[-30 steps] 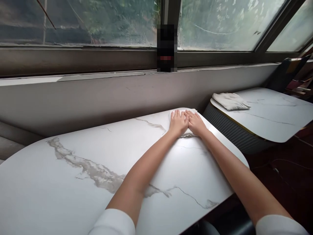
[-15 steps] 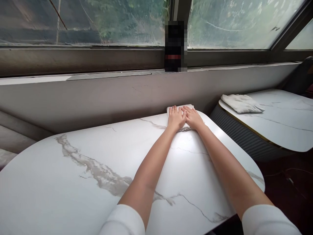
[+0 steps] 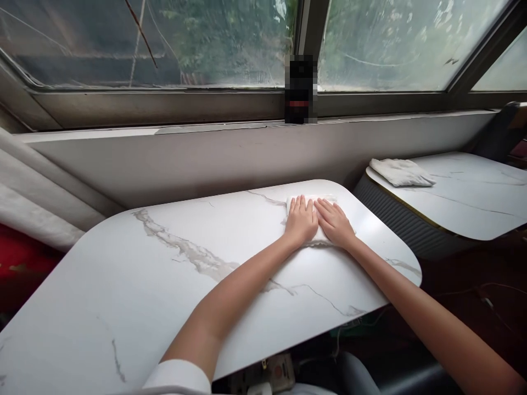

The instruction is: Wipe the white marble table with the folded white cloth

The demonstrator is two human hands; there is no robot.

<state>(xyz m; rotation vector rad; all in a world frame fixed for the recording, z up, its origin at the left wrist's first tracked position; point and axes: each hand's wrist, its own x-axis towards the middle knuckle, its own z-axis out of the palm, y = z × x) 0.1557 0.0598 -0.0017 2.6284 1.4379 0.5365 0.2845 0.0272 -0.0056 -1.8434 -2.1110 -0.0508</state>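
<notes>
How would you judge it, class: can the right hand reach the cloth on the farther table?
Probably yes, perhaps with a lean: the right hand lies flat on the nearer cloth, and nothing stands between it and the farther cloth, only a gap to cross.

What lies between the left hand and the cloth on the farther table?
The right hand, the nearer table's corner, then a gap, in the head view.

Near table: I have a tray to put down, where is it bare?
The near table has its widest bare patch left of the left forearm, toward the wall. A smaller one lies between left and right forearm. The far right part is crowded: the left hand and right hand rest on the white cloth.
</notes>
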